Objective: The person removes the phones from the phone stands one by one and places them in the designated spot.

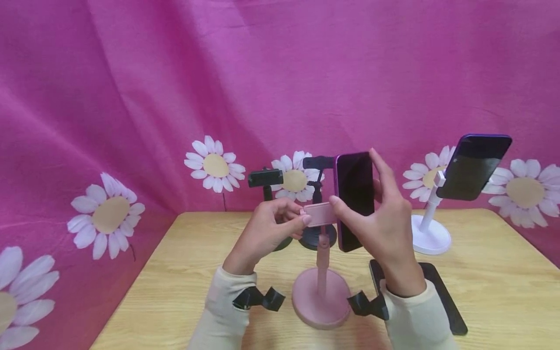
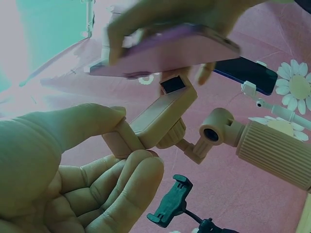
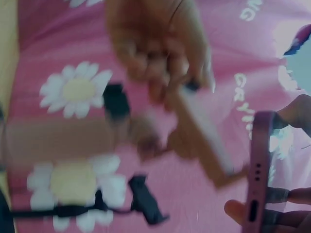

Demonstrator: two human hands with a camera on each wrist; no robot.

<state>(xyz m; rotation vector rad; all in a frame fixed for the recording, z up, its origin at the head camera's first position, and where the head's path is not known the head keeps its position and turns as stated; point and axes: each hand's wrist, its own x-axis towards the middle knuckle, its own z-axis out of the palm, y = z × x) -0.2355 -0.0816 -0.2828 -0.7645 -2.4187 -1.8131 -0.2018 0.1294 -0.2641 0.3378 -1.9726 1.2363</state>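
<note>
Left hand (image 1: 272,224) pinched round pink stand's clamp (image 1: 320,214), steadying it near tabletop's middle; right hand (image 1: 381,221) gripped phone (image 1: 355,199) upright, edge against clamp.

The head view looks forward and down from above the wooden table (image 1: 481,272), taking in both hands, four stands and the pink flowered cloth (image 1: 131,97) behind; the left wrist view sits very near, beneath the left hand (image 2: 63,165), facing up at the pink stand's clamp (image 2: 160,116); the right wrist view, blurred, looks sideways from beside the phone's edge (image 3: 257,179) toward the left hand (image 3: 155,43); all three share the clamp (image 1: 320,214), phone and left hand.
</note>
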